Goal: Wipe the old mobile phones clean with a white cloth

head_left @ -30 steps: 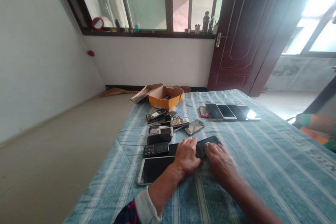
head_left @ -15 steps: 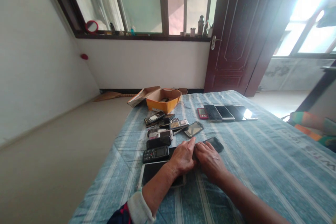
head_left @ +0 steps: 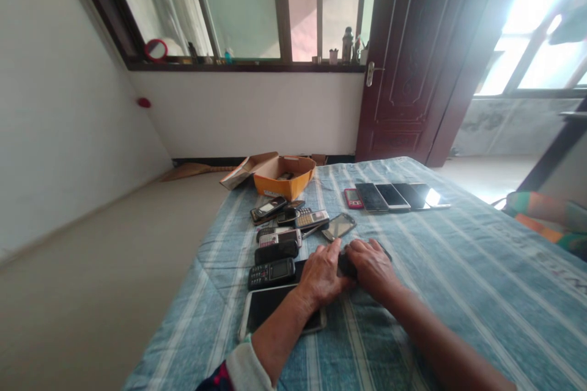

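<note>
Close together over the striped cloth, my left hand (head_left: 324,274) and my right hand (head_left: 372,267) are closed on a dark phone (head_left: 347,266). My left thumb lies along its near side and my left fingers along its far side. My right fingers curl over its top and cover most of it; a dark end shows past the knuckles. Under my left forearm lies a large white-framed phone (head_left: 266,307), partly hidden. Left of my left hand is a black keypad phone (head_left: 271,273). A grey touchscreen phone (head_left: 339,227) lies just beyond my fingertips.
Several older phones (head_left: 280,237) form a pile along the table's left side. Behind them stands an open orange box (head_left: 284,186) with something inside. A red phone (head_left: 353,198) and several flat dark-screened phones (head_left: 392,197) lie in a row at the back right.
My right hand has shifted slightly right and now covers more of the dark phone. More of the phone shows between my hands. The view has tilted slightly.
</note>
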